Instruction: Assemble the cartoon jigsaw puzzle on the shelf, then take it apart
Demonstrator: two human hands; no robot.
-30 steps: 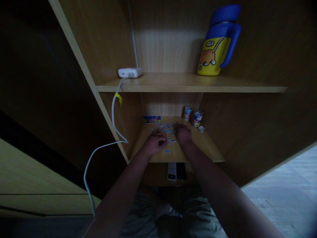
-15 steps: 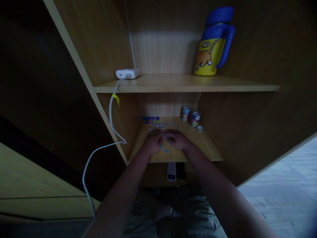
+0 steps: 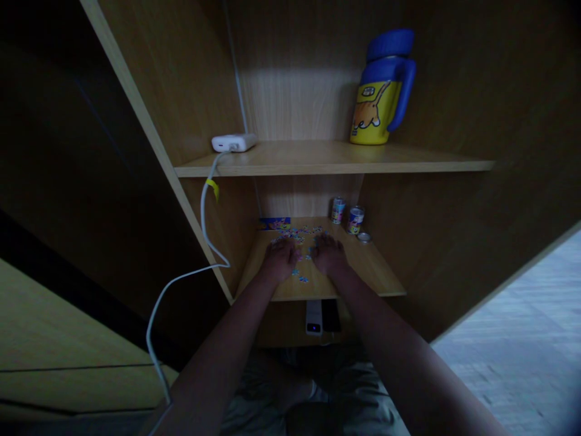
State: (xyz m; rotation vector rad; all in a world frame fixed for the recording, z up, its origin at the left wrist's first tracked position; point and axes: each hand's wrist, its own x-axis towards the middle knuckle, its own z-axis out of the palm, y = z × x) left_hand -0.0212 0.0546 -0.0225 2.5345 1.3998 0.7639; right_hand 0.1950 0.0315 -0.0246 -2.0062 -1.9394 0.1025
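Observation:
Several small jigsaw puzzle pieces [image 3: 303, 280] lie scattered on the lower shelf board [image 3: 363, 272], most of them in a band toward the back. My left hand [image 3: 281, 259] rests palm down at the left of the pieces, fingers stretched toward the back. On the right side, my right hand [image 3: 329, 253] lies flat too, its fingers spread over the near edge of the band. A few pieces show in the gap between both hands. Anything under the palms is hidden. Behind my left hand stands a blue printed card [image 3: 275, 223] against the back wall.
Two small printed cans [image 3: 355, 220] stand at the back right, with a round metal lid [image 3: 364, 237] beside them. Above, the upper shelf holds a blue and yellow jug [image 3: 379, 97] and a white charger [image 3: 233, 143]. Its cable [image 3: 181, 276] hangs at left. A power bank [image 3: 313, 317] lies below.
My hands, close together before, have moved apart, the right one shifting right. Puzzle pieces now show between them. The view has shifted slightly.

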